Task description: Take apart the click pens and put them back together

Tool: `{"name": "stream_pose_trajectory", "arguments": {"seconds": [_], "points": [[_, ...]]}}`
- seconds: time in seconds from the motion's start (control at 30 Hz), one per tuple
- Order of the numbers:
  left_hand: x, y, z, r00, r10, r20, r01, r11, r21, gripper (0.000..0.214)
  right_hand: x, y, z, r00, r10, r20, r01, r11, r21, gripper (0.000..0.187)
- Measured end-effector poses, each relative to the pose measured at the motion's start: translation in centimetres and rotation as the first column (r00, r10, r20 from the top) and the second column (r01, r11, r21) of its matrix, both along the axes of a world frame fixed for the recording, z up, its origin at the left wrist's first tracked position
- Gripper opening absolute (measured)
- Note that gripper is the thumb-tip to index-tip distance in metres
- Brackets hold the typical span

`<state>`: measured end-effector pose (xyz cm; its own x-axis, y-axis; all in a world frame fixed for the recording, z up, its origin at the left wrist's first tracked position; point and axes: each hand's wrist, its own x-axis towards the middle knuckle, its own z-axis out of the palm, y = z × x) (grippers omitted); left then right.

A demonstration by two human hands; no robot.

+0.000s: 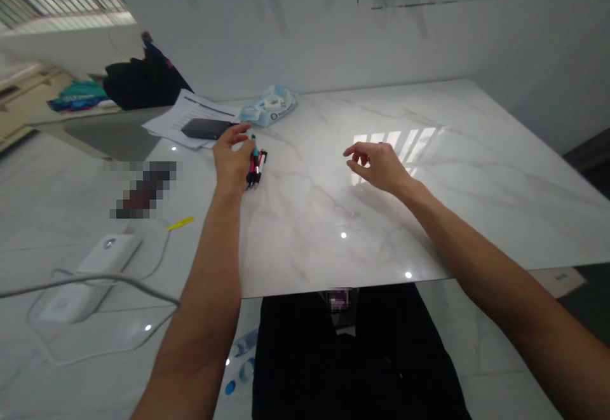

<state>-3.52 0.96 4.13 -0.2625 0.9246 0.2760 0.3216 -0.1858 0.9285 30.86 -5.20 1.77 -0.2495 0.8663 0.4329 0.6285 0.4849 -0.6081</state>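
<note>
Work at the pens (258, 169) calls for a light, precise pinch, since they lie in a tight bunch and a slim barrel rolls easily on a counter (305, 229) this glossy. It seems best to take the blue pen (254, 143) near the middle of its barrel, thumb on one side and forefinger on the other, and to part it from the rest with a small lift rather than a sideways drag, which could scatter the bunch. Keeping the wrist low and the other fingertips clear of the neighbouring barrels should help; so should bringing the free hand nearer to steady whatever slides.

The left hand (232, 161) is at the bunch, its thumb and forefinger bent towards each other with a narrow gap between them. The blue pen shows right by the thumb tip, but I cannot tell whether the fingers grip it, merely touch it or only hover beside it. The right hand (379, 164) is empty and well apart from the pens, above the bare middle of the counter, fingers curled and the thumb a little away from the forefinger, so half open at most.

The pens lie just right of the left hand, nearer the person than the wipes (271, 105) and the papers (190, 105), with pink and black among their colours
</note>
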Motion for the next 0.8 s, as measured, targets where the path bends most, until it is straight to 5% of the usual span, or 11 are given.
{"name": "stream_pose_trajectory", "arguments": {"seconds": [0.07, 0.17, 0.3, 0.43, 0.67, 0.8], "points": [[1.8, -0.3, -0.2, 0.981, -0.058, 0.186, 0.073, 0.994, -0.076, 0.027, -1.1, -0.6, -0.1, 0.994, 0.112, -0.010, -0.112, 0.994, 0.012, 0.020], [4.9, -1.6, -0.8, 0.949, -0.186, 0.256, 0.230, 0.960, -0.157, 0.013, -2.9, -1.8, -0.1, 0.970, 0.242, -0.006, -0.242, 0.970, 0.036, 0.027], [8.6, -3.7, -1.7, 0.897, -0.331, 0.293, 0.395, 0.898, -0.192, 0.020, -4.6, -3.0, -0.3, 0.940, 0.341, 0.016, -0.341, 0.939, 0.043, 0.037], [10.7, -5.5, -2.5, 0.834, -0.433, 0.342, 0.521, 0.821, -0.233, 0.031, -5.5, -3.1, -1.0, 0.920, 0.388, 0.055, -0.392, 0.915, 0.092, 0.023], [11.8, -5.6, -3.4, 0.819, -0.506, 0.271, 0.560, 0.809, -0.181, 0.025, -5.4, -2.8, -1.1, 0.945, 0.313, -0.097, -0.282, 0.928, 0.242, 0.002], [11.4, -5.1, -3.5, 0.882, -0.465, -0.079, 0.465, 0.885, -0.013, 0.018, -4.6, -2.3, -0.7, 0.918, 0.146, -0.368, -0.079, 0.979, 0.189, 0.015]]}}
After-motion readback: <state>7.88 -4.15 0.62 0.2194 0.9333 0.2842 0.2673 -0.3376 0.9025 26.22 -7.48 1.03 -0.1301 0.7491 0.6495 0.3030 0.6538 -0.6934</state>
